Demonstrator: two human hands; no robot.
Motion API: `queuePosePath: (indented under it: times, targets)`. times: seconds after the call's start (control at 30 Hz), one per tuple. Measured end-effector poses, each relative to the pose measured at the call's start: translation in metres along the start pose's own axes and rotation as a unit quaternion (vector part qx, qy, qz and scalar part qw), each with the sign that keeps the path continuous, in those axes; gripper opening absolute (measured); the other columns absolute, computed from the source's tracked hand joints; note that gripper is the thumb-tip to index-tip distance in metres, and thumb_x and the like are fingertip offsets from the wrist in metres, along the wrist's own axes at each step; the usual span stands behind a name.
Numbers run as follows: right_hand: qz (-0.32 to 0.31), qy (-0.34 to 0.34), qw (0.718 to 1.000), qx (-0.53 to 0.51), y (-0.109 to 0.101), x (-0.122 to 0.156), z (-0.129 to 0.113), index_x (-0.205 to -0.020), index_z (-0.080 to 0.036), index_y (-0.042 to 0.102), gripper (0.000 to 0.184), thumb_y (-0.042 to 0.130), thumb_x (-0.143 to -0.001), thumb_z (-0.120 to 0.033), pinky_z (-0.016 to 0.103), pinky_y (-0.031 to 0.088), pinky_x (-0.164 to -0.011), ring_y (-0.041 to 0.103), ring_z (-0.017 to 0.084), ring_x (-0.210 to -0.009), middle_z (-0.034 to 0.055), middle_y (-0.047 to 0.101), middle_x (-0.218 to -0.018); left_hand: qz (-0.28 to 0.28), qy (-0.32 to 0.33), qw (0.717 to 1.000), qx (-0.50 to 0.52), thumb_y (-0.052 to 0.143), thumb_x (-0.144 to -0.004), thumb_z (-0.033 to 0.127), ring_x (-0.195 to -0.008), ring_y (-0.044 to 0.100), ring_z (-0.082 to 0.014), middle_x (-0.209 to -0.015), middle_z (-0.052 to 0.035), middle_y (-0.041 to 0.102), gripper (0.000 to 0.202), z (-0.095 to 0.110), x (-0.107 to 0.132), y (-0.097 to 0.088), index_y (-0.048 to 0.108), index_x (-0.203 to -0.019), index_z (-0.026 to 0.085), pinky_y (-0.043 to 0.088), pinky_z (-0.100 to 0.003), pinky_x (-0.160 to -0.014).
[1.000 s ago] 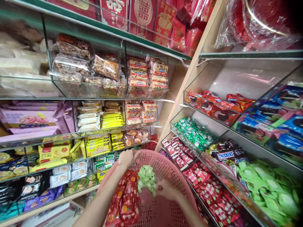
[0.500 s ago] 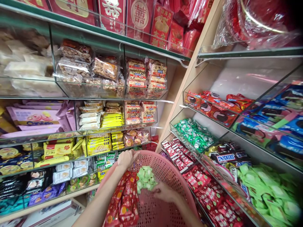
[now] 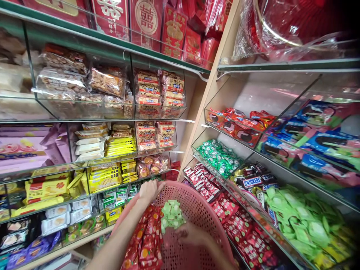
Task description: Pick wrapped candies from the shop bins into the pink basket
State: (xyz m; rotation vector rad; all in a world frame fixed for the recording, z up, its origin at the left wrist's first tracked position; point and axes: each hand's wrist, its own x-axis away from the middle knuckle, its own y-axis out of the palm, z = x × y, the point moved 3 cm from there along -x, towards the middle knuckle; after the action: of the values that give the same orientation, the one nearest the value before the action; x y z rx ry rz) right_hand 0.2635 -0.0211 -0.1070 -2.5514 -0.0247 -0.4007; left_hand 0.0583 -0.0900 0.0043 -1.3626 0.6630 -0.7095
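A pink perforated plastic basket [image 3: 199, 210] is held up in front of me at the bottom centre. My left hand [image 3: 148, 190] is closed on its far rim. Inside lie red candy packets [image 3: 144, 240] on the left and a small heap of pale green wrapped sweets [image 3: 171, 217] in the middle. My right hand [image 3: 191, 234] is inside the basket just below the green sweets, fingers curled and touching them; whether it grips any I cannot make out.
Glass-fronted shelves on the left hold biscuit and wafer packs [image 3: 112, 146]. Slanted bins on the right hold green candies [image 3: 218, 155], red KitKat packs [image 3: 202, 182], Snickers bars [image 3: 251, 182] and light green sweets [image 3: 303, 221]. Red gift boxes [image 3: 146, 18] line the top.
The view has turned to the right, so the shelves sit further left in frame. My right hand has slid slightly lower under the green sweets. My left hand keeps its hold on the rim.
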Motion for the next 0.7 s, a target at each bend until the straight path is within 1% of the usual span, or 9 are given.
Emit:
queuePosePath:
  times: [0.2, 0.27, 0.33, 0.4, 0.47, 0.57, 0.6, 0.63, 0.7]
  targets:
    - [0.046, -0.024, 0.997, 0.062, -0.008, 0.006, 0.0, -0.06, -0.015, 0.06, 0.016, 0.048, -0.056, -0.005, 0.019, 0.032, -0.054, 0.04, 0.009, -0.057, -0.0054, 0.046, -0.054, -0.018, 0.018, 1.0, 0.014, 0.016, -0.084, 0.06, -0.085, 0.062, -0.0282, -0.085, -0.0164, 0.066, 0.065, 0.012, -0.009, -0.001, 0.06, -0.096, 0.015, 0.045, -0.036, -0.069]
    - [0.028, -0.005, 0.997, 0.068, -0.017, 0.012, -0.008, -0.059, -0.014, 0.06, 0.017, 0.046, -0.058, -0.004, 0.019, 0.031, -0.053, 0.04, 0.008, -0.056, -0.0056, 0.047, -0.054, -0.01, 0.024, 1.0, 0.012, 0.015, -0.084, 0.061, -0.084, 0.063, -0.0281, -0.084, -0.0156, 0.066, 0.066, 0.014, -0.012, -0.001, 0.06, -0.094, 0.015, 0.046, -0.035, -0.068]
    - [0.021, 0.022, 0.997, 0.072, -0.031, 0.021, -0.027, -0.064, -0.015, 0.064, 0.019, 0.047, -0.063, -0.007, 0.019, 0.032, -0.054, 0.044, 0.009, -0.056, -0.0047, 0.054, -0.058, -0.002, 0.027, 1.0, 0.01, 0.015, -0.084, 0.06, -0.083, 0.063, -0.028, -0.084, -0.0147, 0.067, 0.065, 0.015, -0.015, 0.0, 0.06, -0.094, 0.015, 0.046, -0.035, -0.067]
    - [0.049, 0.042, 0.994, 0.088, -0.054, 0.033, -0.059, -0.074, -0.016, 0.067, 0.019, 0.049, -0.068, -0.013, 0.02, 0.035, -0.057, 0.049, 0.01, -0.061, -0.0024, 0.062, -0.067, 0.0, 0.027, 1.0, 0.012, 0.017, -0.084, 0.06, -0.083, 0.063, -0.0275, -0.085, -0.0141, 0.067, 0.063, 0.014, -0.018, 0.002, 0.059, -0.095, 0.015, 0.046, -0.035, -0.068]
    - [0.081, 0.037, 0.988, 0.128, -0.083, 0.046, -0.102, -0.074, -0.016, 0.068, 0.022, 0.046, -0.075, -0.02, 0.02, 0.035, -0.057, 0.051, 0.011, -0.061, -0.0007, 0.063, -0.067, -0.003, 0.024, 1.0, 0.014, 0.02, -0.084, 0.06, -0.084, 0.063, -0.0273, -0.087, -0.014, 0.066, 0.061, 0.014, -0.019, 0.004, 0.059, -0.096, 0.015, 0.046, -0.035, -0.069]
    - [0.159, 0.016, 0.963, 0.216, -0.138, 0.061, -0.172, -0.074, -0.017, 0.066, 0.025, 0.043, -0.08, -0.024, 0.021, 0.036, -0.059, 0.053, 0.012, -0.065, 0.0001, 0.063, -0.07, -0.01, 0.022, 1.0, 0.019, 0.021, -0.084, 0.059, -0.084, 0.063, -0.0283, -0.086, -0.0143, 0.067, 0.06, 0.013, -0.021, 0.006, 0.06, -0.094, 0.015, 0.046, -0.036, -0.068]
    - [0.19, 0.02, 0.947, 0.258, -0.159, 0.064, -0.191, -0.072, -0.018, 0.065, 0.026, 0.042, -0.081, -0.024, 0.021, 0.036, -0.06, 0.053, 0.012, -0.065, 0.0006, 0.063, -0.069, -0.012, 0.025, 0.999, 0.022, 0.02, -0.085, 0.059, -0.083, 0.063, -0.0286, -0.085, -0.0144, 0.067, 0.06, 0.013, -0.021, 0.006, 0.06, -0.093, 0.015, 0.046, -0.036, -0.067]
    - [0.226, 0.044, 0.924, 0.305, -0.181, 0.066, -0.207, -0.071, -0.018, 0.065, 0.027, 0.041, -0.082, -0.025, 0.022, 0.036, -0.059, 0.054, 0.013, -0.065, 0.0014, 0.063, -0.069, -0.012, 0.029, 0.999, 0.024, 0.019, -0.085, 0.058, -0.082, 0.063, -0.0288, -0.084, -0.0145, 0.067, 0.061, 0.012, -0.021, 0.006, 0.06, -0.093, 0.015, 0.046, -0.037, -0.067]
    - [0.292, 0.127, 0.863, 0.392, -0.224, 0.067, -0.226, -0.077, -0.018, 0.065, 0.023, 0.043, -0.081, -0.025, 0.024, 0.037, -0.062, 0.056, 0.015, -0.07, 0.0042, 0.064, -0.076, -0.009, 0.034, 0.999, 0.029, 0.017, -0.085, 0.058, -0.081, 0.064, -0.0287, -0.084, -0.0151, 0.067, 0.061, 0.011, -0.022, 0.005, 0.06, -0.093, 0.015, 0.046, -0.037, -0.067]
